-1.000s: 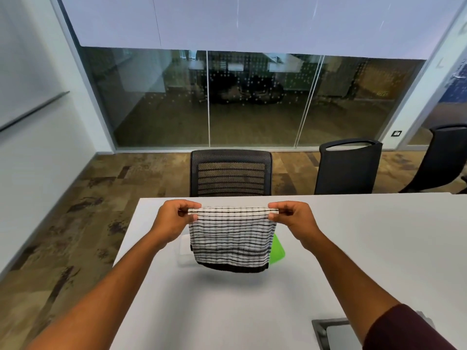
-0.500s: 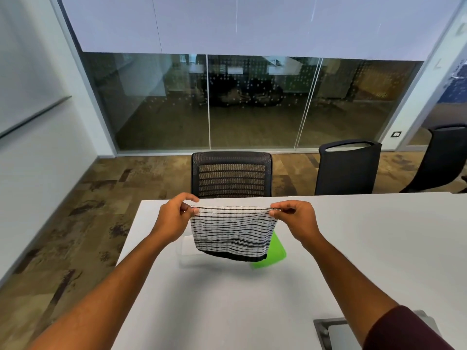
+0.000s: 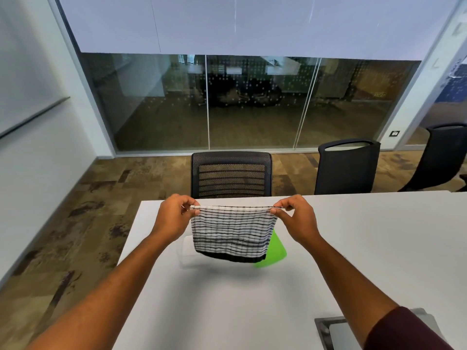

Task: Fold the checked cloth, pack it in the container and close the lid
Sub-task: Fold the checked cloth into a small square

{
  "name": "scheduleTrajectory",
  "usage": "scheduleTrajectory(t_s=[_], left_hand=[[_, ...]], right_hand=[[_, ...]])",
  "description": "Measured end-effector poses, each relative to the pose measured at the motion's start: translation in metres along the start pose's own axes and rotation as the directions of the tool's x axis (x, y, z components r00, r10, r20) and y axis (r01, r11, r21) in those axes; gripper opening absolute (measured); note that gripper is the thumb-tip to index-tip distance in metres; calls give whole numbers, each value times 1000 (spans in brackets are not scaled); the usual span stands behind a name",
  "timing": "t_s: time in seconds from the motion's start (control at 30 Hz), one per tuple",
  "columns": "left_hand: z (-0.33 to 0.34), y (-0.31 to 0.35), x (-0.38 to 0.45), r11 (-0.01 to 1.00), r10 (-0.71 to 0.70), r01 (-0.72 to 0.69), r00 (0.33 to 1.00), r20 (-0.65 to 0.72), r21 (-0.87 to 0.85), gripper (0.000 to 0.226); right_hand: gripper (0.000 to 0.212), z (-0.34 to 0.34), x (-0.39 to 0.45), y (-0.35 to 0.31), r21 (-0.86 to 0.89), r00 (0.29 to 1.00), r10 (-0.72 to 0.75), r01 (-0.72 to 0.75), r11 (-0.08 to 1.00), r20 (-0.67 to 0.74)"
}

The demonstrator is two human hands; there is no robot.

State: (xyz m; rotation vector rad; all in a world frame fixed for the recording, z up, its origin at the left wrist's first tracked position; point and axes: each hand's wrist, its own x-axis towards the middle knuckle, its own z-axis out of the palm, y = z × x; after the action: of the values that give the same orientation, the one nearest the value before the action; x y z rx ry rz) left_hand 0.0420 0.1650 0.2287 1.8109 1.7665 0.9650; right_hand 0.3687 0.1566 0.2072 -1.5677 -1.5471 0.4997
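The black-and-white checked cloth (image 3: 231,232) hangs folded in the air above the white table (image 3: 227,299), stretched flat between both hands. My left hand (image 3: 174,217) pinches its upper left corner and my right hand (image 3: 298,218) pinches its upper right corner. Behind the cloth a clear plastic container (image 3: 185,251) stands on the table, mostly hidden. A bright green lid (image 3: 275,251) lies to the right of it, partly covered by the cloth.
A grey inset panel (image 3: 328,332) sits in the table at the near right. Three black office chairs (image 3: 231,173) stand along the far edge. The table's left edge (image 3: 129,243) drops to patterned carpet; a glass wall is behind.
Both hands have kept the cloth stretched and shifted slightly; the cloth's lower edge swung back toward me and hangs straighter, covering more of the green lid than half a second ago.
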Motion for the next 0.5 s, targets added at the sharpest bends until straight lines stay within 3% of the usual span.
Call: scheduleTrajectory(t_s=[0.13,0.27,0.4,0.5], left_hand=[[-2,-1,1,992,87,-82,995,48,-91,7],[-2,2,2,987,54,-37,993,106,-155,15],[-3,11,8,855,-36,104,989,141,-508,9],[-1,14,14,746,-134,205,978,158,-634,14]], right_hand=[[7,-4,5,-2,125,986,-4,-17,992,166],[9,-8,8,-13,248,971,21,-81,965,237],[24,-23,25,-32,589,977,64,-173,789,201],[42,-11,15,-23,535,866,154,-424,731,476]])
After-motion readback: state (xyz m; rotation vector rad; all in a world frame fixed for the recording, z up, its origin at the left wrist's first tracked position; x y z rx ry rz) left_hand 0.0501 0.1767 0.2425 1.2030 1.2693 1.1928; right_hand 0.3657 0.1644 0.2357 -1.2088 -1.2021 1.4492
